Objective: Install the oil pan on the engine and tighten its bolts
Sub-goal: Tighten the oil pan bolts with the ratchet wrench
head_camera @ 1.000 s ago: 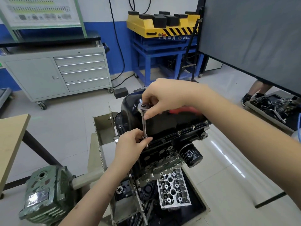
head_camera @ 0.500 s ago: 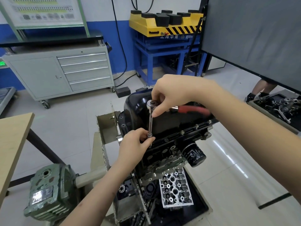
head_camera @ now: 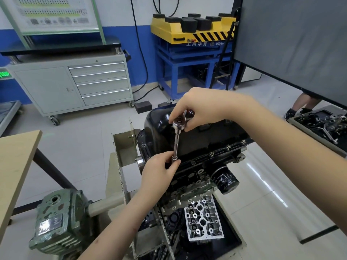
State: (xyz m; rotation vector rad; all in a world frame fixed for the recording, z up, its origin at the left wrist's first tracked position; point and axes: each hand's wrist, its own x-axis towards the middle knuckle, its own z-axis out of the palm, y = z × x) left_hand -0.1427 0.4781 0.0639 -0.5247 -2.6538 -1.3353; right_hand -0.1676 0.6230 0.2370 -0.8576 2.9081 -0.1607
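Oil pan (head_camera: 161, 126), glossy black, is sitting on top of the upturned engine (head_camera: 202, 166), which is hanging on a beige engine stand (head_camera: 124, 147) over a pale tiled floor (head_camera: 84, 137). A green gearbox (head_camera: 56, 222) is sitting at the stand's near left end. The room is showing a blue-and-white wall; a grey tool cabinet (head_camera: 75, 83) with four drawers is standing against it, a yellow lift (head_camera: 191, 29) carrying black blocks is resting on a blue frame, and a dark screen (head_camera: 291, 44) is filling the right. A wooden tabletop (head_camera: 15, 166) is jutting in at the left.

A black tray (head_camera: 231, 237) under the engine is holding a silver cylinder head (head_camera: 203, 220). A second tray (head_camera: 319, 124) at far right is holding mixed metal parts, too small to identify.

The right hand (head_camera: 197, 107) is curling around the ratchet (head_camera: 179, 121) head, above the pan. The extension bar (head_camera: 176, 143) is running down in front of the pan's near wall to its flange. The left hand (head_camera: 159, 173) is pinching the bar's lower end at the flange; the bolt there is hidden by the fingers. More bolts (head_camera: 228, 146) are standing along the flange to the right
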